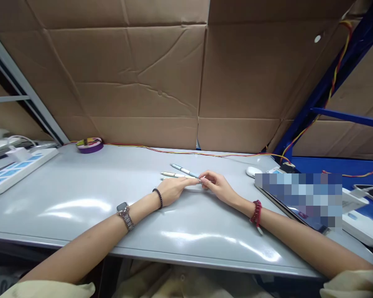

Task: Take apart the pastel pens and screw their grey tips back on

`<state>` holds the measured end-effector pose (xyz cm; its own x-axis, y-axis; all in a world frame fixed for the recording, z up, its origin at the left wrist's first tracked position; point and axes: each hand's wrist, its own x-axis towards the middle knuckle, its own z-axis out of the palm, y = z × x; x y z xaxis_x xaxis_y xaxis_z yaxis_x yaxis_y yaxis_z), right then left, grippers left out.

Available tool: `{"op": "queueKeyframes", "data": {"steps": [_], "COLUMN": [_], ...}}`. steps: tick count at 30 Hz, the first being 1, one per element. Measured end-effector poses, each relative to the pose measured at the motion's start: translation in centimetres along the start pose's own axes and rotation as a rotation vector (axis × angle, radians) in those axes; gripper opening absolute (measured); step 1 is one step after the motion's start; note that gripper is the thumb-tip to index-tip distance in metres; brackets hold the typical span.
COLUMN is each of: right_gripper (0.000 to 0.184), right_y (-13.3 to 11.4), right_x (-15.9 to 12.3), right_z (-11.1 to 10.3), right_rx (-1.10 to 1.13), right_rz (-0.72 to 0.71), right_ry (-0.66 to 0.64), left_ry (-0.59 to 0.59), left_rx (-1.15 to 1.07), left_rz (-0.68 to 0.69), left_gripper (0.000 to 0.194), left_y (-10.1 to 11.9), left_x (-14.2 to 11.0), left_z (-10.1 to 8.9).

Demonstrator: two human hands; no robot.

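Note:
Several slim pens lie side by side near the middle of the table. The light blue pen [185,170] is farthest back, and a cream pen [170,174] lies just in front of it. A further pen [163,179] shows only its tip beside my left hand [172,189], which covers the rest. That hand is laid flat over the pens, fingers stretched to the right. My right hand [216,186] has thumb and fingertips pinched at a pen's right end, touching the left fingertips. Which pen it pinches is partly hidden.
A purple tape roll [90,145] sits at the back left, and a white power strip [21,169] at the far left. To the right are a white mouse [253,171] and a blurred-out tablet-like device [294,211]. A red-yellow cable [174,152] runs along the back edge.

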<state>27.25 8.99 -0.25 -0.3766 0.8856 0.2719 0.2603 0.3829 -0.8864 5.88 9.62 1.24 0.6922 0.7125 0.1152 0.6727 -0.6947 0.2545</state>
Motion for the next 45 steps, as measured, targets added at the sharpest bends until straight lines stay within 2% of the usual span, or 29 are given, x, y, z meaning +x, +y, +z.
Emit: {"op": "queueKeyframes", "data": {"steps": [8,18,23,28,31,33,36,45], "right_gripper": [0.024,0.026,0.021,0.018,0.017,0.019,0.019,0.017], "right_y": [-0.2,0.1,0.2,0.9,1.6,1.8,1.9,2.3], "right_x": [0.1,0.0,0.0,0.5,0.9,0.9,0.9,1.0], "right_z": [-0.2,-0.1,0.1,-1.1,-1.8,-1.9,-1.7,-1.6], "right_rx": [-0.015,0.079,-0.008,-0.147,-0.312,-0.435,-0.548,-0.554], "right_rz": [-0.023,0.02,-0.028,-0.008,0.016,-0.018,-0.088,-0.144], "right_ry": [0.049,0.009,0.126,0.298,0.208,0.13,0.099,0.061], "left_ry": [0.029,-0.007,0.02,0.028,0.026,0.022,0.024,0.044], "left_rx": [-0.051,-0.021,-0.065,-0.048,-0.015,-0.004,0.018,0.06], "left_rz": [-0.023,0.003,0.02,-0.002,-0.009,-0.003,-0.001,0.015], "left_gripper": [0.048,0.053,0.054,0.049,0.047,0.044,0.039,0.033], "left_y": [-0.2,-0.2,-0.5,-1.0,-1.1,-1.1,-0.9,-0.7], "left_x": [0.0,0.1,0.4,0.2,0.1,0.1,0.2,0.2], "left_z": [0.0,-0.1,0.2,0.2,0.1,0.0,-0.1,-0.3]}}
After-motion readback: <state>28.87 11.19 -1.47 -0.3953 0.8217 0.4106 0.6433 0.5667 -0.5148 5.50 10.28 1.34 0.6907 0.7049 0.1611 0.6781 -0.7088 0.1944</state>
